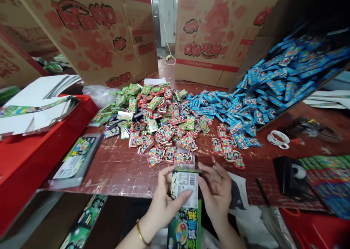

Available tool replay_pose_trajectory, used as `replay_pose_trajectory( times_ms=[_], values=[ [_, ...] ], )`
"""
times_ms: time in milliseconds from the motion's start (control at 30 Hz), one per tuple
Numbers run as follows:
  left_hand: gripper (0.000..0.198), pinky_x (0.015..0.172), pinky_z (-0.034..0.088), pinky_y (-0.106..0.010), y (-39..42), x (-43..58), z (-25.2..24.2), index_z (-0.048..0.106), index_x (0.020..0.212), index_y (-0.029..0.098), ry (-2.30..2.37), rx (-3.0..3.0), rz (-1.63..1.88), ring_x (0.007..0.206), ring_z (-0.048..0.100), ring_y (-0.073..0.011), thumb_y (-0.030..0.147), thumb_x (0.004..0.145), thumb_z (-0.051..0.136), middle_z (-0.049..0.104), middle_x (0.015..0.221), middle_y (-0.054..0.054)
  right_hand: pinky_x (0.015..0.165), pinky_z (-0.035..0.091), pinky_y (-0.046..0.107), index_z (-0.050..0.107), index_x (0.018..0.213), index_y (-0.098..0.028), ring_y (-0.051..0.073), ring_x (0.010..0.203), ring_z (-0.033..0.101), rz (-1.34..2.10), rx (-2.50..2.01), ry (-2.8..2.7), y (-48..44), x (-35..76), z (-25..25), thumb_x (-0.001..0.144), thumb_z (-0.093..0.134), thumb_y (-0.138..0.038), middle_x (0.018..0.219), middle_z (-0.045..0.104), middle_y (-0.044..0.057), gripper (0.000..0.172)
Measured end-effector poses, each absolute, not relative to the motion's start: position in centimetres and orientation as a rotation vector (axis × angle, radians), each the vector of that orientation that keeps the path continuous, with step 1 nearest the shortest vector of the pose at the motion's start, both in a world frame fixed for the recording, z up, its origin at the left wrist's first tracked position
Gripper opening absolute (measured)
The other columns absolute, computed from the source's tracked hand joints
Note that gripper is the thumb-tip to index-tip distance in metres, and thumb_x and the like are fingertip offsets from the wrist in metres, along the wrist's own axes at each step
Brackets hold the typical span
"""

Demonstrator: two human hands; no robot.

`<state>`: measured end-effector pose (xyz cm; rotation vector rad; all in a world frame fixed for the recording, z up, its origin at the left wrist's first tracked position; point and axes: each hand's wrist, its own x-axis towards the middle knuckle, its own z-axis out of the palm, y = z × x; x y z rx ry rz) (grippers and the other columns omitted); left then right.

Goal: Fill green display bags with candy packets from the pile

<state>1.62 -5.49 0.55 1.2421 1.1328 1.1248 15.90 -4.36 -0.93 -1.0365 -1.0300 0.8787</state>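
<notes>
With our left hand (164, 202) and right hand (216, 191) both clamped on the bag (185, 189) at the surface's (123, 168) near edge, we judge a slack grip could drop it below that edge.

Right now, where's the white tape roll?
Head view: the white tape roll lies on the right side of the table, between the blue packet pile and the black dispenser.

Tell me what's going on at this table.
A person holds a printed pouch upright at the near edge of the table, the left hand and right hand gripping its top from either side. Beyond it lies a heap of small red and green packs, and blue packs spill from a tipped carton on the right. A tape dispenser sits nearby.
</notes>
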Motion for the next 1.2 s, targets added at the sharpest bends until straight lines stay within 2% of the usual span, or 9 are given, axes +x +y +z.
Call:
replay_pose_trajectory(
  times_ms=[133, 267, 367, 533, 633, 767, 900, 1033, 1200],
  values=[
    [0.018, 0.059, 0.047, -0.023, -5.6, 0.9, -0.2, 0.037, 0.1, 0.026, 1.247, 1.177, 1.122, 0.071, 0.056, -0.0131, 0.033, 0.09, 0.05, 0.052, 0.081, 0.003, 0.086, 0.051, 0.04, 0.038, 0.124, -0.027, 0.022, 0.101, 0.061, 0.993, -1.047, -1.048, -4.2, 15.2, -1.8, 0.083, 0.059, -0.019, 0.103, 0.064, 0.008, 0.046],
    [0.008, 0.078, 0.046, -0.029, -4.9, 0.4, -0.7, 0.042, 0.093, 0.023, 1.212, 1.252, 1.199, 0.093, 0.057, -0.0169, 0.03, 0.092, 0.046, 0.056, 0.103, -0.005, 0.088, 0.049, 0.04, 0.034, 0.13, -0.027, 0.022, 0.103, 0.059, 1.016, -1.035, -1.079, -4.0, 14.8, -2.5, 0.084, 0.057, -0.02, 0.106, 0.061, 0.008, 0.051],
    [0.006, 0.087, 0.043, -0.034, -4.4, 0.8, -1.2, 0.043, 0.093, 0.022, 1.149, 1.214, 1.227, 0.108, 0.054, -0.0198, 0.027, 0.092, 0.047, 0.055, 0.118, -0.009, 0.092, 0.046, 0.041, 0.036, 0.129, -0.025, 0.022, 0.106, 0.057, 1.027, -1.053, -1.111, -3.9, 14.8, -3.0, 0.085, 0.056, -0.021, 0.095, 0.064, 0.007, 0.049],
    [0.021, 0.079, 0.044, -0.031, -3.7, 1.3, -1.9, 0.043, 0.108, 0.023, 1.214, 1.151, 1.282, 0.092, 0.059, -0.0185, 0.028, 0.089, 0.052, 0.064, 0.101, -0.006, 0.097, 0.042, 0.041, 0.03, 0.132, -0.027, 0.021, 0.111, 0.053, 0.987, -1.083, -1.032, -3.8, 15.0, -3.1, 0.082, 0.061, -0.022, 0.114, 0.058, 0.008, 0.059],
    [0.016, 0.079, 0.045, -0.03, -3.4, 1.3, -1.4, 0.057, 0.096, 0.02, 1.196, 1.2, 1.172, 0.092, 0.06, -0.0197, 0.032, 0.085, 0.057, 0.064, 0.097, -0.006, 0.088, 0.049, 0.038, 0.022, 0.136, -0.028, 0.02, 0.098, 0.061, 1.153, -1.044, -1.016, -3.6, 15.3, -2.4, 0.081, 0.062, -0.022, 0.103, 0.063, 0.007, 0.068],
    [0.02, 0.074, 0.048, -0.029, -3.2, 1.6, -0.2, 0.06, 0.084, 0.019, 1.157, 1.07, 1.116, 0.085, 0.062, -0.0195, 0.038, 0.08, 0.063, 0.067, 0.095, -0.006, 0.078, 0.05, 0.033, 0.032, 0.127, -0.026, 0.018, 0.081, 0.065, 1.244, -1.047, -0.974, -3.0, 16.1, -1.1, 0.078, 0.066, -0.022, 0.082, 0.068, 0.001, 0.061],
    [0.033, 0.067, 0.049, -0.028, -2.7, 2.1, 0.6, 0.057, 0.098, 0.019, 1.164, 0.896, 1.109, 0.073, 0.063, -0.017, 0.043, 0.077, 0.064, 0.069, 0.086, -0.004, 0.077, 0.05, 0.033, 0.04, 0.119, -0.024, 0.019, 0.081, 0.066, 1.464, -1.048, -0.875, -1.7, 17.1, -0.2, 0.072, 0.073, -0.024, 0.081, 0.071, 0.001, 0.058],
    [0.027, 0.063, 0.047, -0.026, -2.8, 2.5, 0.7, 0.061, 0.086, 0.017, 1.238, 0.994, 1.068, 0.067, 0.061, -0.0162, 0.043, 0.082, 0.058, 0.068, 0.077, -0.003, 0.081, 0.05, 0.038, 0.044, 0.115, -0.021, 0.022, 0.081, 0.068, 1.633, -1.063, -0.767, -0.5, 18.3, -0.3, 0.068, 0.077, -0.028, 0.081, 0.073, 0.004, 0.058],
    [0.013, 0.08, 0.046, -0.03, -4.0, 3.5, -0.1, 0.054, 0.089, 0.022, 1.249, 1.189, 1.143, 0.092, 0.061, -0.02, 0.034, 0.085, 0.056, 0.064, 0.101, -0.004, 0.086, 0.048, 0.044, 0.044, 0.118, -0.022, 0.025, 0.086, 0.067, 1.478, -1.142, -0.951, -2.0, 18.4, -1.1, 0.076, 0.069, -0.034, 0.085, 0.073, 0.006, 0.05]
  ],
)
